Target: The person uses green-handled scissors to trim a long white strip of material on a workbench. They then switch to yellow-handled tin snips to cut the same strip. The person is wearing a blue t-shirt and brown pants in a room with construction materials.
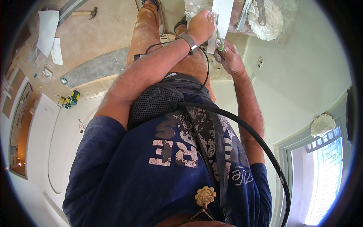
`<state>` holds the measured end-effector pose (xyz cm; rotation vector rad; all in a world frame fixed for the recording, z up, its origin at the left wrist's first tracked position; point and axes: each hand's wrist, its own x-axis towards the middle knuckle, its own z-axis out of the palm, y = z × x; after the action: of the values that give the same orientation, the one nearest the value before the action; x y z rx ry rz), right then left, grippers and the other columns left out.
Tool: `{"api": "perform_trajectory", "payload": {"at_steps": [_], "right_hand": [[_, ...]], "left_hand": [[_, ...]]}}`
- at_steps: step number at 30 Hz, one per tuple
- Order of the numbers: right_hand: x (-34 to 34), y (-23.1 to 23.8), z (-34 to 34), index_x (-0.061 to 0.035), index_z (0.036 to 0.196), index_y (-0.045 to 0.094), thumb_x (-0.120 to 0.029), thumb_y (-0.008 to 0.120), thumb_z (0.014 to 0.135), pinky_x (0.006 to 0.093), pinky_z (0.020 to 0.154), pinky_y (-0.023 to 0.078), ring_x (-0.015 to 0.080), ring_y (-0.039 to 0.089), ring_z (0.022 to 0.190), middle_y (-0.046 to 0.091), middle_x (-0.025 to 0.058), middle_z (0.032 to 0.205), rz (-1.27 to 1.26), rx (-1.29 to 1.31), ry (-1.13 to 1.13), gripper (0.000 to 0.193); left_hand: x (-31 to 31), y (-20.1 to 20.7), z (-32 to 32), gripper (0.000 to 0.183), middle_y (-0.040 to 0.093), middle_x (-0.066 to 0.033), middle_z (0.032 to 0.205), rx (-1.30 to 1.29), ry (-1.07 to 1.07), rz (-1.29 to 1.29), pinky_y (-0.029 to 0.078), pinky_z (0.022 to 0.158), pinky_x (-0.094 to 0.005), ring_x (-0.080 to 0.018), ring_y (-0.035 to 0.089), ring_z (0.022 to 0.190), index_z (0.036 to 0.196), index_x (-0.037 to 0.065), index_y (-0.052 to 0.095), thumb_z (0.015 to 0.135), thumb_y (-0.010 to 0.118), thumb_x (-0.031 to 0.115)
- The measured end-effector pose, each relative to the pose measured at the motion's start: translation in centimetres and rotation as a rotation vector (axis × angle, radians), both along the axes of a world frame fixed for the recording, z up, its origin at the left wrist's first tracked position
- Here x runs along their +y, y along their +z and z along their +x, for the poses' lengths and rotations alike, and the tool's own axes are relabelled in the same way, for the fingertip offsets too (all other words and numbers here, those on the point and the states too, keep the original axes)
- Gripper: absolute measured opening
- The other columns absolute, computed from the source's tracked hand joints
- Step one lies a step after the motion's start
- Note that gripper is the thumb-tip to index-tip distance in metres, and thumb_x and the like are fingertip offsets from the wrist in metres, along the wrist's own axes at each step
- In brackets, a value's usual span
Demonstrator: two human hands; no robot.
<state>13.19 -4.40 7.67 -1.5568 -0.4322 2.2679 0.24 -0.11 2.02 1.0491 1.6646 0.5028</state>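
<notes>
My right hand [230, 58] is closed round the green-handled scissors [220, 44], its fingers smeared with white. The blades point away from me, against a long white strip [224, 15] that looks like paper or tape. My left hand [201, 27] is closed at the strip's left edge and grips it; its fingertips are partly hidden. To the right of the strip, a mound of wet white plaster [267, 22] lies on a smeared board [290, 19]. A flat metal tool [261, 12] rests in the plaster, and a metal bar [244, 16] lies beside it.
A hammer [86, 13] and white sheets [47, 32] lie at the far left. Small green containers [72, 99] stand lower on that side. A wall socket [260, 62] is on the right wall, above a window [325, 178]. A black cable [261, 140] loops across my chest.
</notes>
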Motion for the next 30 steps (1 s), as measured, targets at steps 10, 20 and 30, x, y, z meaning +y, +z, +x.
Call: {"api": "perform_trajectory", "payload": {"at_steps": [10,20,30], "right_hand": [[-1.0,-0.8,-0.3,0.0007,0.09,0.052,-0.024,0.046,0.083,0.0182,0.045,0.027,0.0043,0.034,0.051,0.044,-0.0022,0.061,0.097,-0.091,0.042,0.027],[0.2,-0.4,-0.8,-0.0045,0.08,0.05,-0.026,0.044,0.083,0.0194,0.042,0.021,0.0053,0.032,0.047,0.04,-0.0017,0.058,-0.035,0.05,-0.12,0.023],[0.1,-1.1,0.1,-0.0042,0.072,0.049,-0.032,0.045,0.083,0.0204,0.043,0.023,0.0055,0.029,0.047,0.037,-0.0032,0.055,0.048,-0.068,0.022,0.03]], "left_hand": [[-0.3,-0.6,-0.2,0.029,0.055,-0.0242,0.076,0.007,-0.014,0.062,0.041,0.066,-0.0418,-0.04,0.051,0.074,0.083,-0.003,0.052,0.082,0.042,0.024],[-0.2,-0.4,-0.1,0.03,0.055,-0.0242,0.076,-0.012,-0.001,0.07,0.041,0.066,-0.0407,-0.0398,0.051,0.074,0.083,-0.003,0.053,0.082,0.043,0.026],[-0.3,-1.2,0.3,0.024,0.057,-0.0222,0.08,0.021,-0.033,0.011,0.043,0.07,-0.0399,-0.0367,0.054,0.078,0.084,-0.001,0.054,0.079,0.044,0.021]]}}
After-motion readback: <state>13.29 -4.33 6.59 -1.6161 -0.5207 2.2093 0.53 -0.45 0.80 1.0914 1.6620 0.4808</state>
